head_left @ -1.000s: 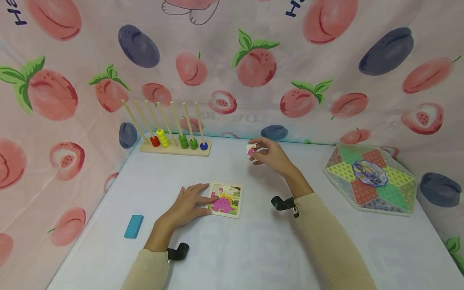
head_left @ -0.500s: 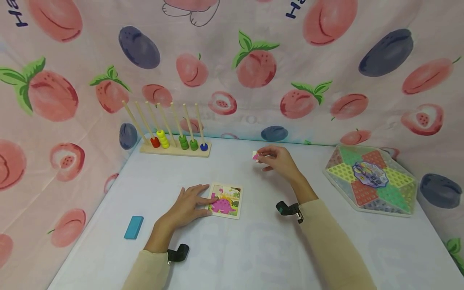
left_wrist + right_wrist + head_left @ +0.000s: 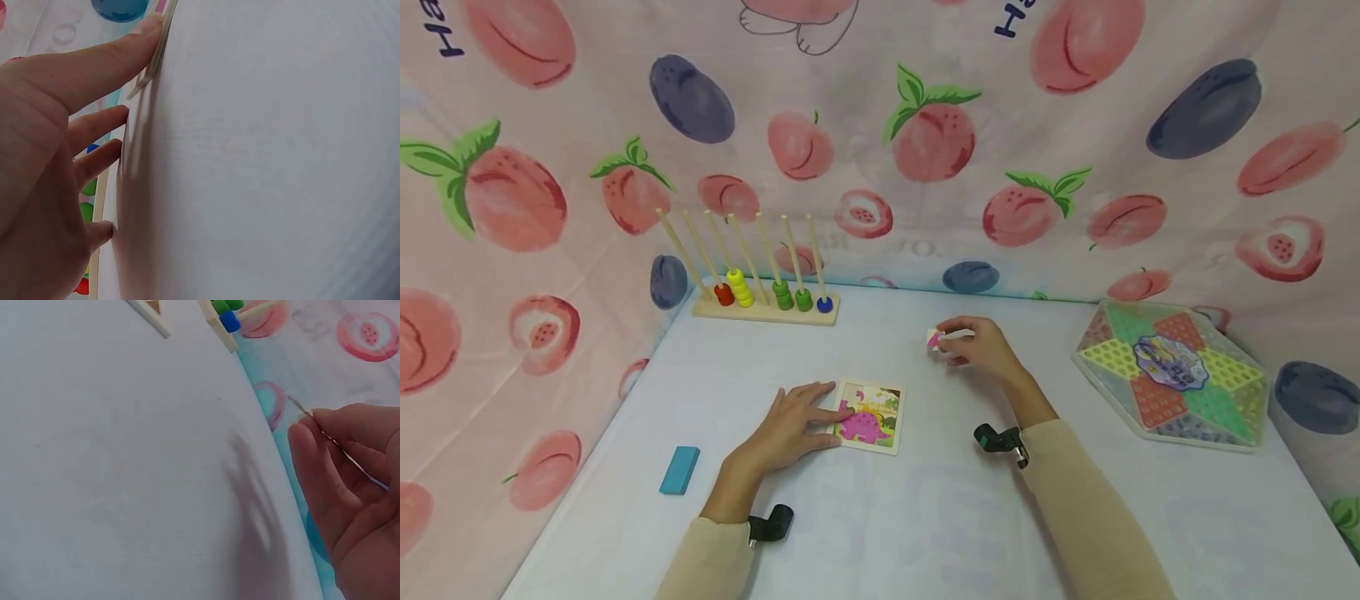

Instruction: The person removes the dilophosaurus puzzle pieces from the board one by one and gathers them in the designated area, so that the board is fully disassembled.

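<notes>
A square wooden jigsaw puzzle (image 3: 871, 427) with a pink dinosaur picture lies flat in the middle of the table in the head view. My left hand (image 3: 784, 429) rests at its left side with fingers spread, the index finger reaching over the picture. In the left wrist view, the thumb (image 3: 112, 67) touches the edge of the puzzle board (image 3: 155, 55). Beyond the puzzle to the right, my right hand (image 3: 988, 354) pinches a small puzzle piece (image 3: 933, 339), white and pink, above the table. The right wrist view shows the piece (image 3: 301, 407) edge-on between thumb and fingers.
A wooden bead-counting rack (image 3: 767, 313) with upright pegs and coloured beads stands at the back left. A blue block (image 3: 680, 471) lies at the left. A clear-lidded hexagonal game box (image 3: 1176, 375) sits at the right. Fruit-print cloth (image 3: 865, 125) hangs behind the table.
My right hand has come nearer to the person and slightly to the right, still pinching the puzzle piece. The left hand has stayed at the puzzle.
</notes>
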Action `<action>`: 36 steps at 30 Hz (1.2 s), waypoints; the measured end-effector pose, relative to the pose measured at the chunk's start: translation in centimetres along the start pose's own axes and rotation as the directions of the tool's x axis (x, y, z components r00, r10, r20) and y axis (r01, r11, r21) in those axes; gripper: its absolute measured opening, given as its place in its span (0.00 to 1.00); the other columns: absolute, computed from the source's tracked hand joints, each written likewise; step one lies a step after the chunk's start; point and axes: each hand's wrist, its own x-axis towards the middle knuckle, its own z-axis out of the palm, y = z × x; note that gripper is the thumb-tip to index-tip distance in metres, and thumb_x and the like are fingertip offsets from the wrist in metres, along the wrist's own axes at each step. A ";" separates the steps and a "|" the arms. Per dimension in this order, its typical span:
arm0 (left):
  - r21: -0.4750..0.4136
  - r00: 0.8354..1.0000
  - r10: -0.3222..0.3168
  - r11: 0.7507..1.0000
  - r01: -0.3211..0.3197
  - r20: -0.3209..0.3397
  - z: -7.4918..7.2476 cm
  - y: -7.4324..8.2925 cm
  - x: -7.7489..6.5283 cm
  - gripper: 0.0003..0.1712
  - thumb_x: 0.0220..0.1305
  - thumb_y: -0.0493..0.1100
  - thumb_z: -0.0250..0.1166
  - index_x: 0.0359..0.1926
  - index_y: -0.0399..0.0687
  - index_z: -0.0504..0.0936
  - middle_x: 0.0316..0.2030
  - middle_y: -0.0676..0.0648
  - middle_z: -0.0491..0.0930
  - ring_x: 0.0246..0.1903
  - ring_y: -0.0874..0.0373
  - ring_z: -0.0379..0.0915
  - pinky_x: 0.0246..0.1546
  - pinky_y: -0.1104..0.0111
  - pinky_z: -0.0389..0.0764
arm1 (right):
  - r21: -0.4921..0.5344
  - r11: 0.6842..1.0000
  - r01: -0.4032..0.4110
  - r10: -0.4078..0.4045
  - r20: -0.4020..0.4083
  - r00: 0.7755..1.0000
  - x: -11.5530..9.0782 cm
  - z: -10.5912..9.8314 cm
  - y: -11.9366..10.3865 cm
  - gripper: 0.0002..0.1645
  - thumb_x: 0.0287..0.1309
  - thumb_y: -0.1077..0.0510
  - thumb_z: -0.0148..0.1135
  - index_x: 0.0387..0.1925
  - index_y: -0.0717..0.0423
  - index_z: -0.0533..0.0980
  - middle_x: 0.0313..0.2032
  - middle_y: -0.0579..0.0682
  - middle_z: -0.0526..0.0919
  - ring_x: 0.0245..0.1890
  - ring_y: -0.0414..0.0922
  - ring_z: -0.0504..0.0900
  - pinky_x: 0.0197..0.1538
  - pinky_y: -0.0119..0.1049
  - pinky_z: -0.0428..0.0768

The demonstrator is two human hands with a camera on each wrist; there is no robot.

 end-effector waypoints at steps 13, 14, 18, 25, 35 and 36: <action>0.004 0.999 0.034 0.999 -0.034 0.009 0.0 0.0 0.2 0.29 0.61 0.52 0.73 0.65 0.63 0.81 0.77 0.43 0.63 0.78 0.39 0.51 0.75 0.28 0.37 | -0.230 0.970 -0.075 0.075 -0.009 0.997 0.2 0.8 1.8 0.18 0.64 0.59 0.67 0.54 0.59 0.82 0.43 0.59 0.90 0.26 0.38 0.84 0.33 0.31 0.84; 0.014 0.999 0.037 0.999 -0.037 0.009 0.0 0.0 0.2 0.30 0.62 0.52 0.73 0.65 0.63 0.80 0.77 0.43 0.63 0.78 0.38 0.51 0.75 0.28 0.38 | -0.245 0.967 -0.072 0.071 -0.012 0.997 0.2 0.8 1.8 0.18 0.63 0.59 0.67 0.54 0.59 0.82 0.41 0.59 0.90 0.25 0.38 0.84 0.32 0.30 0.83; 0.044 0.999 0.033 0.998 -0.033 0.018 0.0 0.1 0.2 0.29 0.63 0.52 0.71 0.66 0.63 0.79 0.77 0.44 0.62 0.78 0.38 0.52 0.74 0.28 0.39 | -0.295 0.954 -0.051 0.050 -0.012 0.999 0.3 0.9 1.7 0.17 0.63 0.59 0.67 0.52 0.60 0.82 0.36 0.57 0.89 0.23 0.38 0.82 0.30 0.29 0.81; 0.048 1.000 0.018 0.999 -0.019 0.010 0.1 0.0 0.2 0.29 0.62 0.52 0.71 0.65 0.64 0.80 0.77 0.45 0.63 0.78 0.39 0.52 0.75 0.28 0.39 | -0.313 0.948 -0.061 0.060 -0.012 0.998 0.5 1.1 1.5 0.16 0.63 0.60 0.68 0.51 0.61 0.82 0.33 0.55 0.87 0.22 0.38 0.80 0.29 0.29 0.80; 0.040 1.000 0.012 0.999 -0.013 0.012 0.2 -0.2 0.3 0.28 0.62 0.53 0.71 0.64 0.64 0.81 0.77 0.45 0.63 0.78 0.39 0.52 0.74 0.28 0.39 | -0.317 0.946 -0.071 0.078 0.011 0.997 0.6 1.2 1.1 0.17 0.63 0.61 0.67 0.53 0.63 0.81 0.42 0.59 0.87 0.22 0.38 0.79 0.29 0.28 0.80; 0.038 1.000 0.013 0.999 -0.013 0.010 0.2 -0.2 0.3 0.28 0.62 0.53 0.71 0.64 0.64 0.81 0.77 0.45 0.63 0.78 0.39 0.53 0.74 0.27 0.39 | -0.321 0.945 -0.070 0.078 0.012 0.997 0.6 1.2 1.1 0.18 0.63 0.60 0.67 0.53 0.63 0.81 0.44 0.59 0.86 0.23 0.37 0.79 0.29 0.28 0.80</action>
